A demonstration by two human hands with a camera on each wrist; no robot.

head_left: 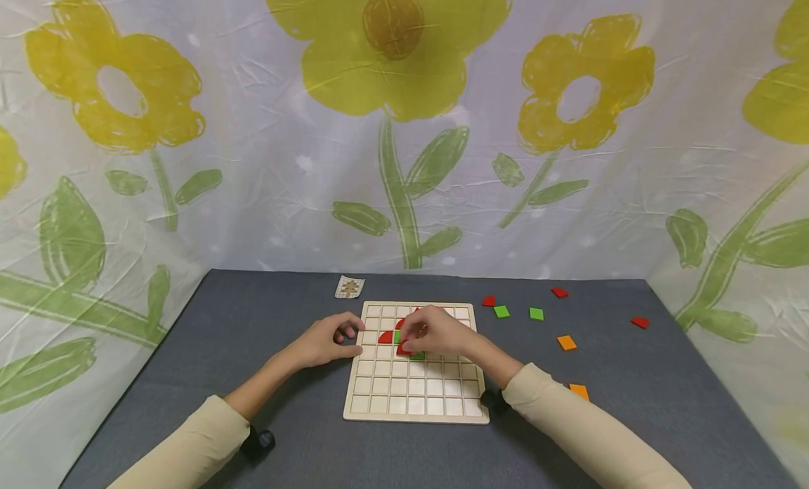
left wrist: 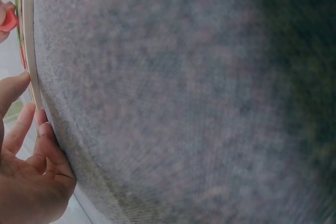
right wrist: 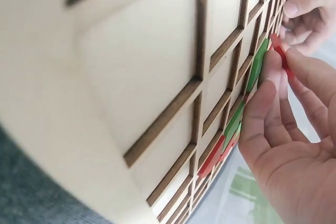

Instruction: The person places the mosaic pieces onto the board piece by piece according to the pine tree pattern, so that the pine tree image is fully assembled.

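Note:
A pale wooden grid board lies on the dark table. The right hand is over its upper middle and pinches a red piece, which also shows between thumb and finger in the right wrist view. Around that hand, a red piece and green pieces sit in the cells, some partly hidden. The left hand touches the board's left edge with thumb and fingertips; in the left wrist view its fingers rest along the board's rim.
Right of the board lie green squares, several red pieces and orange squares. A small patterned card lies behind the board's left corner. A flowered cloth hangs around the table.

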